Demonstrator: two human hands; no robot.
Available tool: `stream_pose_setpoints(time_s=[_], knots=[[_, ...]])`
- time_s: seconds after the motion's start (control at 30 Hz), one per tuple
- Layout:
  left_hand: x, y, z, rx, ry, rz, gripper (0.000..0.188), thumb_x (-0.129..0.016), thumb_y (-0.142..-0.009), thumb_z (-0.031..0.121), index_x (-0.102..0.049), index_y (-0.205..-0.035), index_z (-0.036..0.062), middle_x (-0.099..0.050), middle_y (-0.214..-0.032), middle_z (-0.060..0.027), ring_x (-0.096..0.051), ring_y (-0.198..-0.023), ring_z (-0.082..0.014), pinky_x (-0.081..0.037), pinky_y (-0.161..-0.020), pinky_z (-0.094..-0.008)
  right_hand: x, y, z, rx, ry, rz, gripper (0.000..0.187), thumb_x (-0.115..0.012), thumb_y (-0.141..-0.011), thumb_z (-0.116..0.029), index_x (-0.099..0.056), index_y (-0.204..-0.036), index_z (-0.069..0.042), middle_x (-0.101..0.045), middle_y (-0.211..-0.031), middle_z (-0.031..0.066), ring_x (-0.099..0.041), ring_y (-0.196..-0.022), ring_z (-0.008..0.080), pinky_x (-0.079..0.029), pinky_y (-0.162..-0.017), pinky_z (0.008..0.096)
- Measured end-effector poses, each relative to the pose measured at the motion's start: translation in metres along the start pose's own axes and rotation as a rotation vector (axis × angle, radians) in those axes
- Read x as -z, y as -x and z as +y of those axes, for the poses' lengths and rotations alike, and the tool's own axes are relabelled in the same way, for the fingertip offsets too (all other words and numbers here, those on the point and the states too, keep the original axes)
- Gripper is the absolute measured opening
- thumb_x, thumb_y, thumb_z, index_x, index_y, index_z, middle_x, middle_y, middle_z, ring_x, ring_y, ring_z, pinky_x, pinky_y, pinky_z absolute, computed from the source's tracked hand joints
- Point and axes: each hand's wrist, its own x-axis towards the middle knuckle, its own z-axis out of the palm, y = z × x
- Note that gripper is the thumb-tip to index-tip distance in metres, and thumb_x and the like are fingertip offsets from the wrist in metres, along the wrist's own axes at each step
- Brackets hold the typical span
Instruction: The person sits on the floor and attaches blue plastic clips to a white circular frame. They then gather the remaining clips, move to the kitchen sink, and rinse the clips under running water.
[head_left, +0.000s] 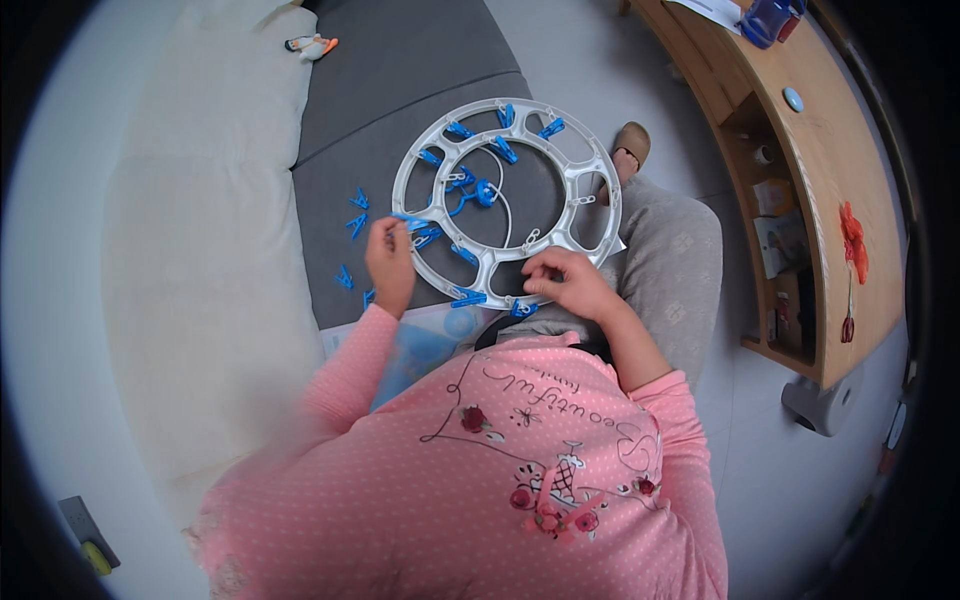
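A round white drying hanger [405,180] with an inner ring and spokes lies across the grey cushion and my lap. Blue clothes pegs hang from small white links around it. My left hand [391,268] is at the hanger's left side, its fingers closed at a blue clothes peg [412,221] by the rim. Over the near part of the hanger, my right hand [572,284] has its fingers curled together; whatever they hold, if anything, is hidden. A blue hook piece [484,193] with a white cord shows inside the inner ring.
Several loose blue pegs [357,225] lie on the grey cushion [400,60] left of the hanger. A cream cushion [215,200] runs along the left. On the right, a wooden cabinet [850,130] bears scissors [848,325] and a red bag [852,240]. A grey stool [825,402] stands beside it.
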Motion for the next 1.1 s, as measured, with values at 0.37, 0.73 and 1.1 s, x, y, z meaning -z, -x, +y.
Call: stream_pose_setpoints(time_s=[0.37, 0.73, 1.1], knots=[[0.009, 0.038, 0.017, -0.349, -0.362, -0.078, 0.025, -0.062, -0.08, 0.005, -0.057, -0.104, 0.0056, -0.054, -0.109, -0.0132, -0.049, -0.108, -0.0319, -0.034, -0.094, -0.0416, -0.013, 0.003, 0.008, 0.174, 0.185, -0.13, 0.018, -0.071, -0.077, -0.005, -0.066, -0.095, -0.008, -0.063, -0.086, 0.0083, -0.059, -0.083, 0.0226, -0.044, -0.072, 0.0353], [-0.036, 0.048, 0.077, -0.479, -0.296, -0.925, 0.024, -0.063, -0.081, 0.011, -0.063, -0.105, 0.0089, -0.062, -0.097, -0.0079, -0.057, -0.098, -0.0242, -0.03, -0.096, -0.0395, -0.007, 0.005, 0.004, -0.119, -0.363, -0.045, 0.013, -0.067, -0.083, 0.002, -0.065, -0.095, -0.003, -0.062, -0.08, -0.0014, -0.056, -0.075, 0.0067, -0.045, -0.069, 0.0224], [-0.038, 0.043, 0.083, -0.481, -0.297, -0.926, 0.021, -0.073, -0.076, 0.022, -0.064, -0.09, 0.0077, -0.064, -0.087, -0.0065, -0.059, -0.093, -0.0237, -0.032, -0.093, -0.0387, -0.009, 0.004, 0.009, -0.109, -0.475, 0.011, 0.02, -0.066, -0.085, 0.0, -0.064, -0.104, -0.003, -0.062, -0.085, -0.0014, -0.055, -0.076, 0.0057, -0.045, -0.071, 0.0209]])
